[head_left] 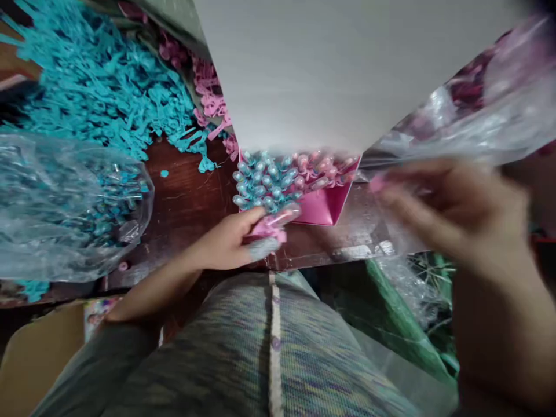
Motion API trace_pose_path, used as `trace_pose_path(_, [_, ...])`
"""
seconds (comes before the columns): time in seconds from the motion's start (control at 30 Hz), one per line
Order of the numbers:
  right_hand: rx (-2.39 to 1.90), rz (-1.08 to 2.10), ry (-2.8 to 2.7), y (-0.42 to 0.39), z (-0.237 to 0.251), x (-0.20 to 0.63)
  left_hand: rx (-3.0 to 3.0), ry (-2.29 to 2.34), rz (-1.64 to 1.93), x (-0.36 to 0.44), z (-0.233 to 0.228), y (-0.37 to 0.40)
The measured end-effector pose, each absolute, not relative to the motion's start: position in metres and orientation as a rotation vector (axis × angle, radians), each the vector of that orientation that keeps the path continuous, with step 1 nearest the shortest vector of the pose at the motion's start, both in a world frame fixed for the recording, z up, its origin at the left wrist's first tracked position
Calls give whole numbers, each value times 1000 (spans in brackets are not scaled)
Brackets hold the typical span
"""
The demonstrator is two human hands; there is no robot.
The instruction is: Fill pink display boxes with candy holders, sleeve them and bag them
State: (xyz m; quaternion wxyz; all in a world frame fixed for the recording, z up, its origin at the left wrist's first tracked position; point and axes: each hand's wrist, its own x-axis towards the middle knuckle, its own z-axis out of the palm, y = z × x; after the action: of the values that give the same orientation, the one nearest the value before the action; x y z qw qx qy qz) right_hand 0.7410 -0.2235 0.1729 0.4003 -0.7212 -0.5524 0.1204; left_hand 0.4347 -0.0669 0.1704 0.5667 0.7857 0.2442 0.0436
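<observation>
My left hand (230, 238) is closed around a pink plastic piece with a clear rounded tip (271, 223), in front of the box. A greyish covering wraps one of its fingers. My right hand (452, 202), smeared by motion, is raised to the right of the box with a small pink piece (377, 183) pinched at its fingertips. Between the hands stands a pink box (320, 207) with its large white lid (313, 75) up. Packed upright inside are blue clear-tipped pieces (264, 179) on the left and pink clear-tipped pieces (319, 168) on the right.
A pile of turquoise plastic pieces (99, 87) lies at the back left, with pink pieces (211, 92) beside it. Clear plastic bags rest at left (65, 202) and right (486, 127). A cardboard box (39, 353) and a green sack (391, 318) are below the table's edge.
</observation>
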Motion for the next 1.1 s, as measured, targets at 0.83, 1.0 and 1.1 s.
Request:
trace_pose_path(0.83, [-1547, 1001, -1131, -262, 119, 656, 2469, 197, 89, 467, 119, -76])
trace_pose_path(1.0, [-1631, 317, -1716, -268, 128, 663, 2293, 297, 64, 471, 129, -81])
trace_pose_path(1.1, [-1626, 40, -1876, -269, 128, 661, 2327, 304, 108, 472, 133, -86])
